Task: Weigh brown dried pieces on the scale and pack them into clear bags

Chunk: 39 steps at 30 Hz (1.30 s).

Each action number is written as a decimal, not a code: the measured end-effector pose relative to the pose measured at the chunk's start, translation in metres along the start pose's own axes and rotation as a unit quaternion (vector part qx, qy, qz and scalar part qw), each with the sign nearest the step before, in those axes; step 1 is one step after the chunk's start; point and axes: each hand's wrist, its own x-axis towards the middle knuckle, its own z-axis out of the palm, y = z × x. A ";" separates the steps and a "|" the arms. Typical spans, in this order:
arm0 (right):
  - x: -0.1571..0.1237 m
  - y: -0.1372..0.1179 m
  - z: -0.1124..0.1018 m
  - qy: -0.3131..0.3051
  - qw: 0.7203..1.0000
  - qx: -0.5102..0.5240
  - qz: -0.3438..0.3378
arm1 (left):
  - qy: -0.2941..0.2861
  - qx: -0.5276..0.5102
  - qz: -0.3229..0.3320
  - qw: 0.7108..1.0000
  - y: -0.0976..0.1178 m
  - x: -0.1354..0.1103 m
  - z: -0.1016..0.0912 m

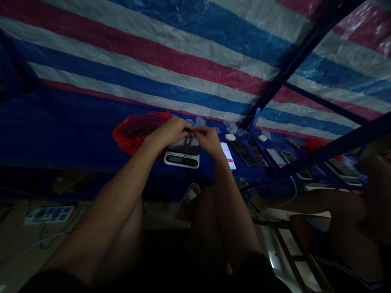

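Both my hands meet over a white digital scale (182, 160) with a dark top plate. A small metallic cup (188, 140) appears to stand on the plate, partly hidden below my fingers. My left hand (174, 131) is closed in a pinch above the cup. My right hand (209, 139) is also pinched, its fingertips close to those of the left. Whatever lies between the fingertips is too small and dark to name. Left of the scale, an open red plastic bag (124, 129) holds many small brownish pieces (143, 132), partly behind my left wrist.
Clear plastic scraps (232, 128) and a white oval object (230, 137) lie behind a lit phone (228, 156) and a dark phone (244, 152). A blue metal frame (285, 73) crosses the right side. Another person's leg (320, 203) and a second scale (352, 180) are farther right.
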 end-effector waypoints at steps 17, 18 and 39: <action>-0.002 0.003 -0.002 0.005 1.000 0.001 -0.010 | -0.002 -0.014 -0.003 1.000 0.005 0.001 -0.001; -0.001 0.005 -0.002 0.006 1.000 0.004 -0.014 | -0.003 -0.014 -0.003 1.000 0.006 0.001 -0.001; -0.002 0.007 -0.001 0.013 0.999 0.048 -0.021 | 0.019 -0.039 -0.048 0.998 0.011 0.001 0.002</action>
